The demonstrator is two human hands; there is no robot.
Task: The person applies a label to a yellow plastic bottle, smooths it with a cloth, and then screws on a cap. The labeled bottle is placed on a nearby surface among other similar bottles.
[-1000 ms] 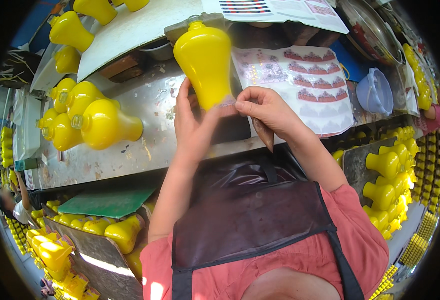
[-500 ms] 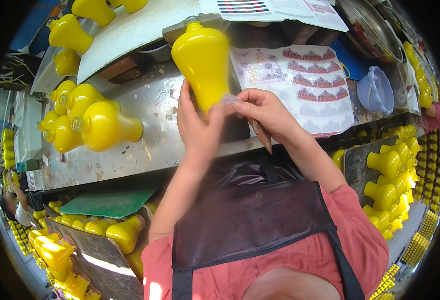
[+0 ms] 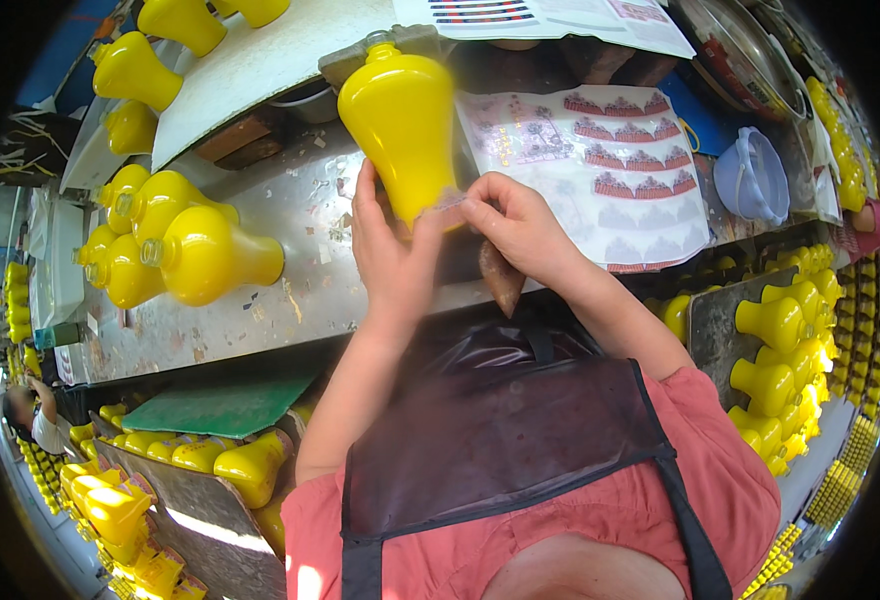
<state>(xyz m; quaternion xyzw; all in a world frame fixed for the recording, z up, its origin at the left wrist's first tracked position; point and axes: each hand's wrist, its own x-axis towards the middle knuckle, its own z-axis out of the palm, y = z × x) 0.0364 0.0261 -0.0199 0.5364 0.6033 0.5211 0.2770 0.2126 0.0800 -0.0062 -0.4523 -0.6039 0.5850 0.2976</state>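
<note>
A glossy yellow bottle [image 3: 400, 120] lies with its small glass-like mouth away from me, against a grey block [image 3: 335, 66]. Around its narrower near end curls my left hand [image 3: 392, 250], thumb against a thin translucent patterned decal [image 3: 444, 204]. My right hand [image 3: 522, 226] pinches the decal's right edge between thumb and fingers. From beneath that same hand sticks a brown, pointed flat tool [image 3: 500, 280], its upper part hidden by the fingers. Right of the bottle is a decal sheet [image 3: 645, 215] with rows of reddish curved prints.
Several yellow bottles [image 3: 205, 255] lie to the left on the metal tabletop [image 3: 305, 290]. A pale blue bucket [image 3: 750, 178] stands at the right. Below the table edge are a green board [image 3: 220, 405] and crates of yellow bottles [image 3: 770, 330]. Another person [image 3: 45, 415] is at far left.
The brown tool has swung slightly left and its tip points lower. My right fingers have shifted a little left at the decal. The bottle stays nearly in place.
</note>
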